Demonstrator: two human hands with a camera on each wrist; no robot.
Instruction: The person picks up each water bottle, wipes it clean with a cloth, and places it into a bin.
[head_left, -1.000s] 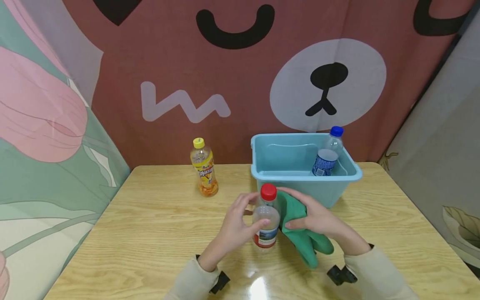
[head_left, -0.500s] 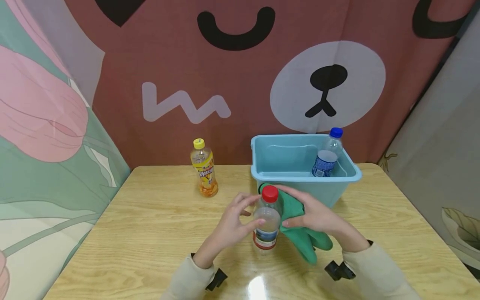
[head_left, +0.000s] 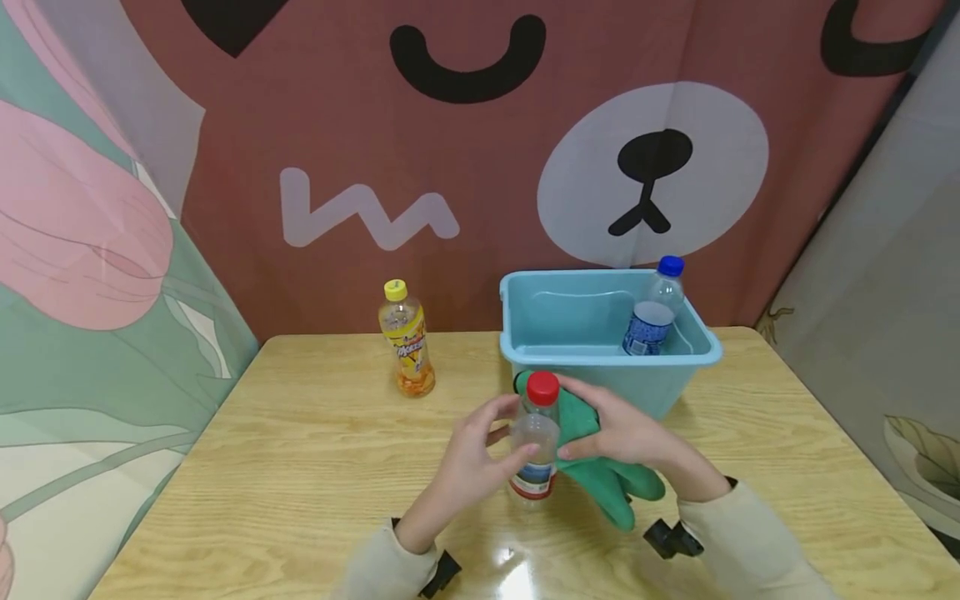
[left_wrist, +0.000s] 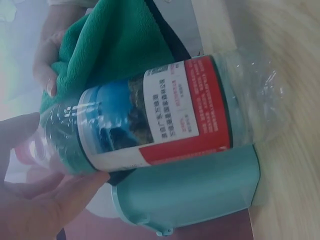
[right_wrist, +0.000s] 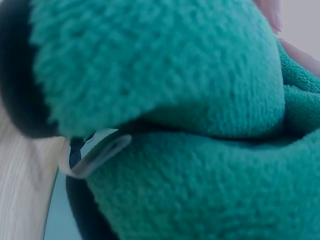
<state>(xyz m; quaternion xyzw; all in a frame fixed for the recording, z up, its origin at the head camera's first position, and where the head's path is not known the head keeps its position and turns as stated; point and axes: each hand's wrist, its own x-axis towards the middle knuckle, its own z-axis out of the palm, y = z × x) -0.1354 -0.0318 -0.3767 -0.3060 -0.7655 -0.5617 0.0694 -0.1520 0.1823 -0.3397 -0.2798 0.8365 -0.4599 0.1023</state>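
Your terry cloth (head_left: 600,479) is green, dark-edged; your red-capped bottle (left_wrist: 155,117) clear; the tub (head_left: 570,318) light blue; the curtain (head_left: 487,167) brown and bear-patterned.

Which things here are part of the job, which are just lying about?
Part of the job:
red-capped bottle, held by the left hand
green cloth, gripped by the right hand

Not held, so perhaps just lying about:
yellow-capped bottle, on the table
blue bin, possibly job-related
blue-capped bottle, inside it
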